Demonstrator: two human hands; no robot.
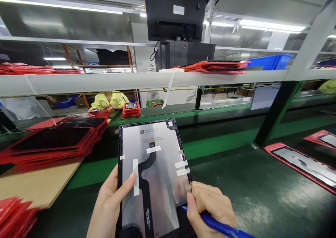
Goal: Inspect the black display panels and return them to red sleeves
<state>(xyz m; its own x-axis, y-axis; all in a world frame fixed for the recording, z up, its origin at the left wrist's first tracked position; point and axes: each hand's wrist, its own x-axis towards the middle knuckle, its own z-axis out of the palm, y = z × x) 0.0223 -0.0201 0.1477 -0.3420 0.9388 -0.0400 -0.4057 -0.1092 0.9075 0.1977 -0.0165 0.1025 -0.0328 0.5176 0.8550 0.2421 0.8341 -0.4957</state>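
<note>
I hold a tablet-sized display panel (160,161) upright, its silvery back facing me, with a black flex cable and several white tape strips on it. My left hand (111,203) grips its left edge, the thumb lying on a vertical tape strip. My right hand (210,204) is closed around a blue pen (223,227) and pinches at the panel's lower right edge, by a small piece of tape.
A stack of red-bagged panels (52,143) lies on a wooden board (39,185) at the left. More red bags (15,215) sit at the bottom left. Panels in red trays (301,162) rest on the green conveyor (257,189) to the right. A person in yellow (109,101) works across the line, below a shelf rail (131,80) and monitor (175,12).
</note>
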